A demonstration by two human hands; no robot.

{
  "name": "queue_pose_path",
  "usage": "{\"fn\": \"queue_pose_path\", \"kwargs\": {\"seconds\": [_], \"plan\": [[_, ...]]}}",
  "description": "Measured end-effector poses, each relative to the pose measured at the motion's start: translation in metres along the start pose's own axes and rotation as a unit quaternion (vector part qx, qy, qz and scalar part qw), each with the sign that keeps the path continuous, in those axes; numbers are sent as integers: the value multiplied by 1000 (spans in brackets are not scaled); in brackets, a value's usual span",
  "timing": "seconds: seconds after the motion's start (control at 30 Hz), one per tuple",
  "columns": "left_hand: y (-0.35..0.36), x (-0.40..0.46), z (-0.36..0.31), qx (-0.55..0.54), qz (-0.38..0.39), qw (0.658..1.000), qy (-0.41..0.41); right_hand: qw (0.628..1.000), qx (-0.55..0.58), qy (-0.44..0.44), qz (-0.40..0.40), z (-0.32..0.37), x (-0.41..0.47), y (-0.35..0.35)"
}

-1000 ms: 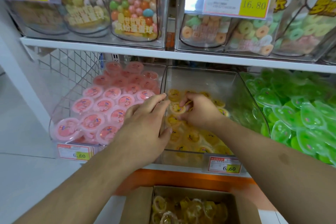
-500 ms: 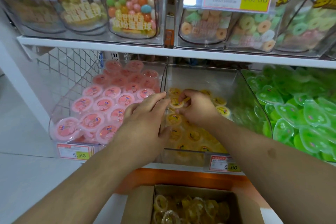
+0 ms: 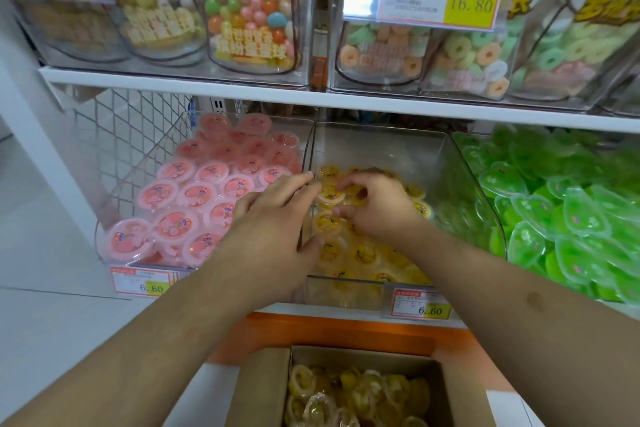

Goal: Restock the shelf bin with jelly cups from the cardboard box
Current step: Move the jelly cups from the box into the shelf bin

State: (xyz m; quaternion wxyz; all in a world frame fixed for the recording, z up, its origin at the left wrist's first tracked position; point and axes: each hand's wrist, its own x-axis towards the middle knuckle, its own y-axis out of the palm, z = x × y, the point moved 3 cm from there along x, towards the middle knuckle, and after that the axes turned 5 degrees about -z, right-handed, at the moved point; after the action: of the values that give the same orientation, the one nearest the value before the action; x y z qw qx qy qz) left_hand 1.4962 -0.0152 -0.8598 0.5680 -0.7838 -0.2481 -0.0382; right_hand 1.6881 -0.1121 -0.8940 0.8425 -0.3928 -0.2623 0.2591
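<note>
A store shelf carries a row of clear plastic bins, seen from above by a person reaching in with both bare arms. The middle shelf bin is the one being restocked: it holds yellow jelly cups laid lid-up along its lower front half, while its back half shows bare clear wall. To its left a bin of pink jelly cups is nearly full; to its right a bin of green cups is heaped high. On the floor below, an open cardboard box holds many more yellow cups, jumbled loosely. The left hand reaches over the bin's left wall with fingers stretched nearly straight, their tips touching the rim of one yellow jelly cup; it grips nothing. The right hand has its fingers curled down over cups near the middle of the bin, fingertips on that same cup's far edge; whether it pinches it I cannot tell for sure. The cups look small, light and stiff-walled with thin film lids, probably slick, so they are likely best held by the rigid rim from the sides, not pressed on the lid, which could dent or tear.
</note>
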Motion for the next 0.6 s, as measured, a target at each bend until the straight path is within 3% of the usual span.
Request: {"fn": "queue_pose_path", "kwargs": {"seconds": [0.23,0.37,0.5,0.6], "plan": [[-13,-24,-12,-36,-13,999,18,997,55,-32,-44,22,-54,-43],[-18,-57,-19,-86,-23,996,16,987,122,-93,-43,45,-111,-58],[-4,-93,-23,-144,11,989,7,977,158,-145,9,48,-168,-41],[26,-119,-15,-138,68,988,-28,983,106,-111,99,22,-196,-8]]}}
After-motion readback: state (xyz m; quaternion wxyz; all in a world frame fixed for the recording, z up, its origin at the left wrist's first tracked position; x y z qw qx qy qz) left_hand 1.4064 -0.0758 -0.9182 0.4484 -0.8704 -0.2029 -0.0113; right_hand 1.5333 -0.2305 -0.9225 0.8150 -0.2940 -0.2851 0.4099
